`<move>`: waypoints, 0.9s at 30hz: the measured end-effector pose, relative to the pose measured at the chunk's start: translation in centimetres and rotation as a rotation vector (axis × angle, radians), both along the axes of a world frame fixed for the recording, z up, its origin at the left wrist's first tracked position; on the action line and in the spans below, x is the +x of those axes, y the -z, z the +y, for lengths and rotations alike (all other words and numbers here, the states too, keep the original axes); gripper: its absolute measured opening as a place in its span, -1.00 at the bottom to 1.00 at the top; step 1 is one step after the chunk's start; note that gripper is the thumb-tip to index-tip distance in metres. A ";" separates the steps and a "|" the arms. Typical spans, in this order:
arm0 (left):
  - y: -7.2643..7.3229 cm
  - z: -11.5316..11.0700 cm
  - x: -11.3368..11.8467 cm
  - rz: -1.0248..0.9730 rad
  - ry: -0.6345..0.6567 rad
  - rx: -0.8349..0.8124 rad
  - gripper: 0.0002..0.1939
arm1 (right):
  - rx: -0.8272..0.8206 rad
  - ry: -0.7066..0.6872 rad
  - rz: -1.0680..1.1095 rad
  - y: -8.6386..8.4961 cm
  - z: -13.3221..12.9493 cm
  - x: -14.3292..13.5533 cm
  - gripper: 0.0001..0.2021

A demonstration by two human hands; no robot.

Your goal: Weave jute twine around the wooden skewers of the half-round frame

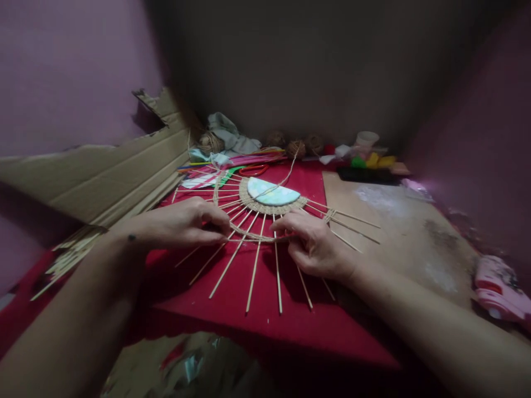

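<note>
A half-round piece with a pale blue-green centre (274, 192) and a woven twine band (265, 209) around its curved edge lies on a red cloth. Thin wooden sticks (254, 265) fan out from it. An outer ring of twine (253, 236) crosses the sticks between my hands. My left hand (201, 224) pinches this twine at the left, beside a stick. My right hand (309, 240) has its fingers closed on the twine at the right, above several sticks. A strand of twine (290, 171) runs over the pale centre to a twine ball (296, 149) at the back.
Cardboard (136, 177) leans at the left, with loose sticks (70, 260) below it. Cloths (234, 137), red-handled scissors (254, 169) and a clear cup (367, 139) stand or lie along the back. A wooden board (406, 237) and a pink glue gun (501, 287) are at the right.
</note>
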State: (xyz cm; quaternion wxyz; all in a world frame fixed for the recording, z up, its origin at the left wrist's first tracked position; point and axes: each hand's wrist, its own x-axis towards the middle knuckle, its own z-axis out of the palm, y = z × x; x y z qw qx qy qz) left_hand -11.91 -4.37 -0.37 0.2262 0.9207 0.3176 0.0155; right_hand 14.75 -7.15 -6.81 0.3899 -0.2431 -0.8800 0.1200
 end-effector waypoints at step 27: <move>1.7 -9.2 4.3 0.011 0.155 0.293 -0.79 | 0.075 -0.110 -0.223 1.0 0.2 -1.2 -0.78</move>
